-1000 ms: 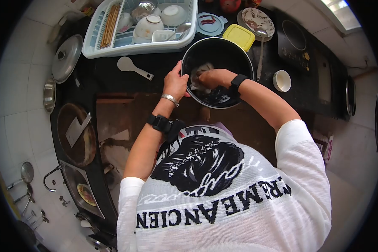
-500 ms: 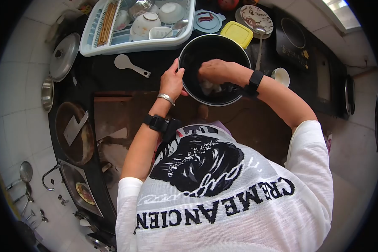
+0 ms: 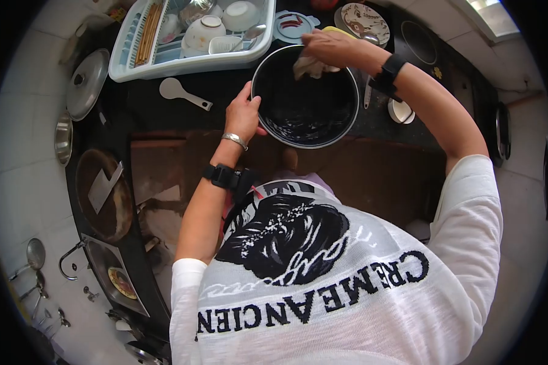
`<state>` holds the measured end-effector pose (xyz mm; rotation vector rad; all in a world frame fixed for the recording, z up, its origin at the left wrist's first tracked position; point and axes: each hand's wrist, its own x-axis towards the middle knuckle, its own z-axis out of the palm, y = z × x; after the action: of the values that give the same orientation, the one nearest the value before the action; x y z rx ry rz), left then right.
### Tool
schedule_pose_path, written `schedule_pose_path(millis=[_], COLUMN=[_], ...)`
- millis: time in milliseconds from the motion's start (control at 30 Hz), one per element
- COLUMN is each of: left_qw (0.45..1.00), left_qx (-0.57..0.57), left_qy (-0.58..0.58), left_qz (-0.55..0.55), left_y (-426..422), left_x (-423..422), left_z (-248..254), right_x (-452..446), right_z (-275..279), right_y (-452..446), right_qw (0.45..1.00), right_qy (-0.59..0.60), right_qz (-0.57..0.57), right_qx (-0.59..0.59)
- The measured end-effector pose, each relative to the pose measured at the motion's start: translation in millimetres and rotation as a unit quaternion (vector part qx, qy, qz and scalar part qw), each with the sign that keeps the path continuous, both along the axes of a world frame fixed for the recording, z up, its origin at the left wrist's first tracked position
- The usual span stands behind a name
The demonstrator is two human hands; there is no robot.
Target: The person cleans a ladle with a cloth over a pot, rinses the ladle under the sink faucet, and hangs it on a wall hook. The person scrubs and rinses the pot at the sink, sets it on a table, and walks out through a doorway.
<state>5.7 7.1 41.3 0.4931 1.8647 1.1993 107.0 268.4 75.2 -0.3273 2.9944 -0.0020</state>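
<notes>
A round black pot with a pale rim is tilted toward me at the counter's front edge, its inside wet-looking. My left hand grips its left rim, thumb over the edge and fingers beneath. At the pot's far rim, my right hand is closed on a crumpled whitish cloth, which hangs just inside the pot. The right hand partly hides a yellow lid behind it.
A dish rack with bowls and chopsticks stands at the back left, a rice paddle in front of it. Right of the pot are a small white cup, plates and a cooktop. A cleaver lies on a round board at left.
My right hand has lifted from inside the pot to its far rim with the cloth. The pot, still held by my left hand, appears slightly further left and up in view.
</notes>
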Motion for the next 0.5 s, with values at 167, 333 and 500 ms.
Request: schedule_pose_path(millis=[167,333,500], left_qw=[0.998,0.997,0.995], left_qx=[0.041,0.046,0.058], left_qy=[-0.035,-0.066,-0.084], left_qz=[0.016,0.01,0.0], left_y=[0,0,-2], left_x=[1,0,-2], left_z=[-1,-2,-4], right_x=[68,81,47], right_z=[15,17,-41], right_y=[-39,-100,-148], right_qw=[0.957,0.912,0.871], right_qy=[-0.102,-0.246,-0.251], right_qz=[-0.271,-0.328,-0.385], right_qx=[0.022,-0.003,-0.173])
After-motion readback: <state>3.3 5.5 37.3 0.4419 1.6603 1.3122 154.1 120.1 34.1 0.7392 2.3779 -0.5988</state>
